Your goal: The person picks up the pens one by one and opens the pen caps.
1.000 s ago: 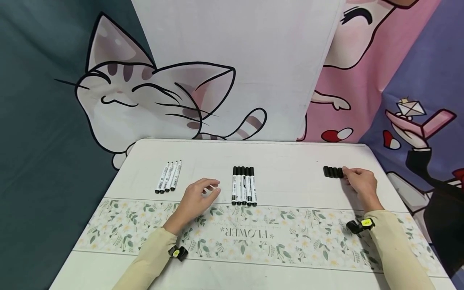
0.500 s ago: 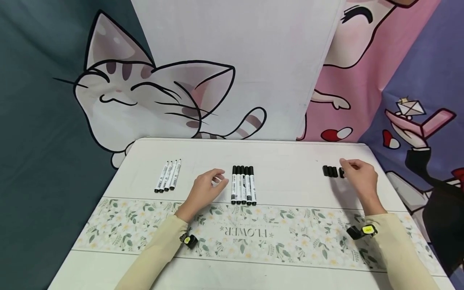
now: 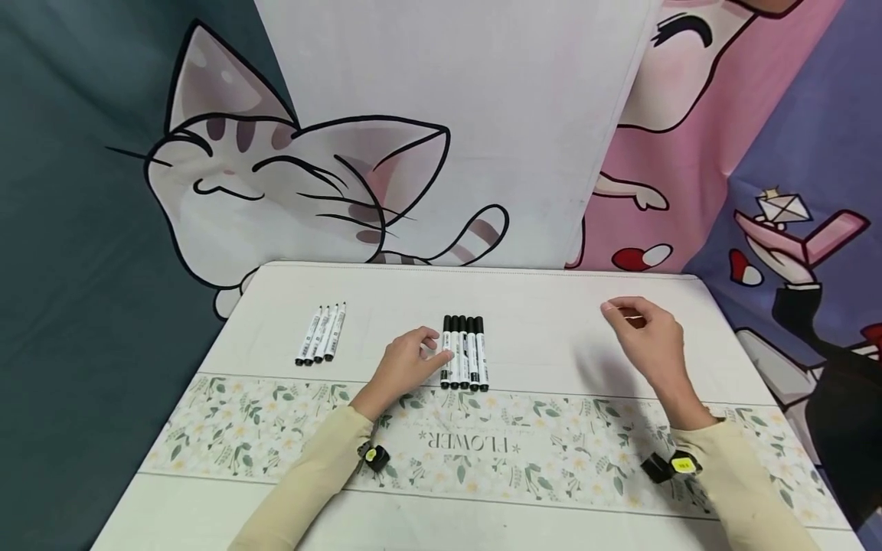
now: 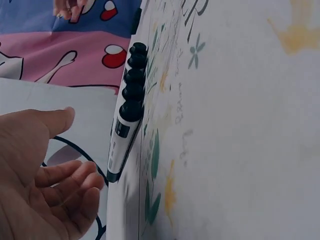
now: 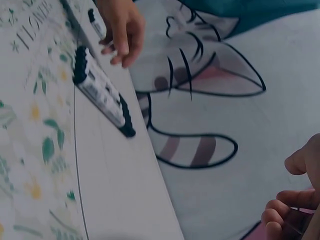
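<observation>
Whereas the left hand (image 3: 408, 361) sat well clear of the five capped markers (image 3: 465, 353) a second ago, it has now moved right until its thumb overlaps the leftmost one in the head view; thumb and fingers stand apart, the fingers loosely bent and holding nothing, though I cannot tell whether they touch a marker. The right hand (image 3: 654, 344), which was at the end of a row of black caps a second ago, has shifted left and hangs over the table (image 3: 537, 306), thumb and fingertips apart in its wrist view and nothing visible between them. Those caps, seen half a second ago as three together and one set off, are now hidden behind it in the head view; the left wrist view has a small dark shape (image 4: 136, 21) beyond the markers, too unclear to name. The capped markers lie side by side as before, caps toward the wall cloth (image 3: 551, 115), and four uncapped markers (image 3: 321, 337) lie unmoved to their left, nibs away from the person. Print runs down the white barrels, too small to read. Both wristbands carry yellow labels (image 3: 684, 464), likewise illegible. Across the floral band (image 3: 241, 421) of the table cover, FLOWER reads upside down between two asterisks, with a fainter line of script beside it
</observation>
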The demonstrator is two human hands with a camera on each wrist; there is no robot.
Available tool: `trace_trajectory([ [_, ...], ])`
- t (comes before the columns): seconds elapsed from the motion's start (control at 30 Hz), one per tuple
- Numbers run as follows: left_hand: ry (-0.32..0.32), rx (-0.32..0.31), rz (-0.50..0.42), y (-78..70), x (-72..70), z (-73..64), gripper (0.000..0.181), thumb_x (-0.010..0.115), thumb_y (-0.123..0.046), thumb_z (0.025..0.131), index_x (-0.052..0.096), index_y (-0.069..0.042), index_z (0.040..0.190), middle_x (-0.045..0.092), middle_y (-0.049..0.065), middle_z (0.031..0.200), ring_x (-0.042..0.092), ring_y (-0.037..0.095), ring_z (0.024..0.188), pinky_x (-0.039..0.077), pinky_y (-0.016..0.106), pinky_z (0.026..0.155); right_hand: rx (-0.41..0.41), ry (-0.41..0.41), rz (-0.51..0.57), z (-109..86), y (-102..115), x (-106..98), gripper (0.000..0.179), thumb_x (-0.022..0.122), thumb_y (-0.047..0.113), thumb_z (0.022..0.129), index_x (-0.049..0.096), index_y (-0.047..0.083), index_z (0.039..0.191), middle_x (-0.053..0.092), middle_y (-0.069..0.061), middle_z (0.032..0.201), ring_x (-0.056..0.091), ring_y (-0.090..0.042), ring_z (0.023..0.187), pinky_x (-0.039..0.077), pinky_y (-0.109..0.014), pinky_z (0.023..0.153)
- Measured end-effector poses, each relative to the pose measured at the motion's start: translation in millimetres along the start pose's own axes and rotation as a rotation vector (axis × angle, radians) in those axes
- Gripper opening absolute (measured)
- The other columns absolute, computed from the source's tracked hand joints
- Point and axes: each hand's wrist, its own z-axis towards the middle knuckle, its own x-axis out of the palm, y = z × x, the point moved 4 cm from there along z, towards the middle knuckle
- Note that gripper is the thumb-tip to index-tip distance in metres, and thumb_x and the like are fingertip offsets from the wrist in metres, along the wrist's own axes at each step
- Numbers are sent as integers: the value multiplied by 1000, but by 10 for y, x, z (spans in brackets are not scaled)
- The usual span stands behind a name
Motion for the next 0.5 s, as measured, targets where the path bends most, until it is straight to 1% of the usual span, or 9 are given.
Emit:
trace_trajectory([
  [0.13,2,-20,19,-15,31,28,51,74,-46,93,67,-8,126,71,3,105,65,14,84,54,38,76,-84,5,5,-86,178,102,37,66,42,100,75,10,117,74,-10,99,61,-8,83,45,-18,68],
  [0.27,3,-52,15,-15,61,56,50,75,-44,92,67,-7,125,71,4,104,64,14,82,53,39,78,-134,28,23,-158,295,206,34,68,39,99,75,11,117,74,-9,100,65,-18,87,47,-18,70],
  [0.37,12,-70,10,-13,88,71,51,76,-42,92,66,-6,127,70,4,104,64,15,80,53,40,79,-161,56,39,-199,359,281,33,69,38,98,75,12,118,74,-7,99,66,-21,88,48,-18,72],
  [0.5,26,-68,25,-8,130,81,53,78,-41,91,66,-5,128,69,5,104,64,20,87,52,44,83,-199,96,52,-239,419,372,32,70,36,98,74,13,119,73,-5,98,67,-20,87,49,-20,72],
])
